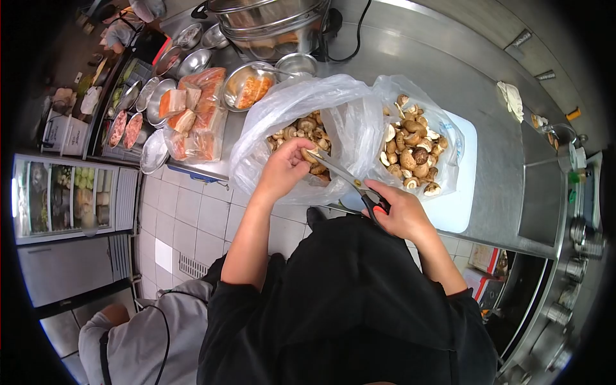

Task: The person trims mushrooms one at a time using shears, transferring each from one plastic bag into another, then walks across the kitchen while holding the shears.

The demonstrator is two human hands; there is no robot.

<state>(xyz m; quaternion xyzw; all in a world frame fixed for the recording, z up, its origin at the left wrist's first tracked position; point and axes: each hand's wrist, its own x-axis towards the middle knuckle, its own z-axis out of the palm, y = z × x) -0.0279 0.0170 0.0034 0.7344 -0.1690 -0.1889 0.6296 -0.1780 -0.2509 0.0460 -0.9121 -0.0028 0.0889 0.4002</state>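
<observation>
My left hand (284,168) pinches a mushroom (310,156) over the left plastic bag (247,144), which holds more mushrooms. In my right hand (399,206) are scissors (343,172) with black and red handles, their blades pointing up and left at the mushroom. To the right, a second plastic bag (452,128) holds several brown mushrooms (414,144), some with pale cut undersides showing. Part of a white cutting board (461,208) shows beneath that bag.
Bagged meat (208,112), a metal bowl (232,83) and a large steamer pot (273,29) stand at the back left. A cloth (510,101) lies on the right. Another person in grey (154,340) is at the lower left.
</observation>
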